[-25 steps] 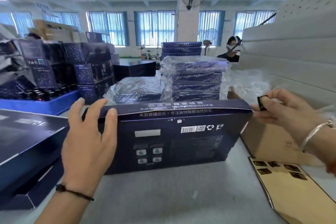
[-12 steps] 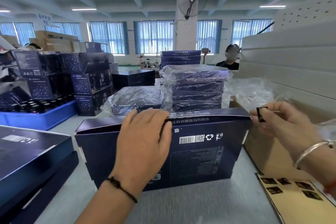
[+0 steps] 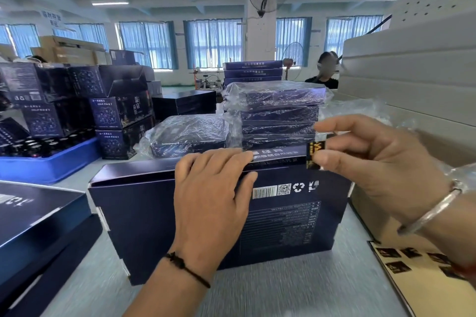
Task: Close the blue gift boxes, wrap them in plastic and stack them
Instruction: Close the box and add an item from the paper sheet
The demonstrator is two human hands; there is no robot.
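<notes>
Left fingers [image 3: 231, 162] laid flat and close together over the top edge of the blue gift box [image 3: 159, 213], pressing the closing flap down; judged to keep the flap seated for sealing. Left hand [image 3: 208, 201] draped over the box's upright face, wrist ringed by a dark cord bracelet [image 3: 188, 269].

Right fingers [image 3: 332, 159] pinching a small black-and-gold seal sticker [image 3: 314, 155] between thumb and forefinger, held just above the flap's edge, beside the left fingertips; judged poised for application across the seam. Whether already touching the box could not be told. Right hand [image 3: 381, 162] raised above the box's right end, wrist circled by a silver bangle [image 3: 432, 211].

Box stood on its long edge on the grey table [image 3: 296, 291], centre of view, barcode and recycling mark facing the camera. Not yet wrapped in plastic.

Brown sticker backing sheet [image 3: 422, 288] lying at lower right, several stickers on it, kept within the right hand's reach. Behind the box: a stack of plastic-wrapped boxes [image 3: 278, 116] and one lone wrapped box [image 3: 185, 134] to its left, judged as finished output. Loose clear plastic film [image 3: 360, 113] bunched near the stack. At left: flat dark box [image 3: 38, 219] at the table edge, blue tray of bottles [image 3: 49, 162], printed cartons [image 3: 116, 110] piled beyond. Another person [image 3: 325, 72] seated in the background.
</notes>
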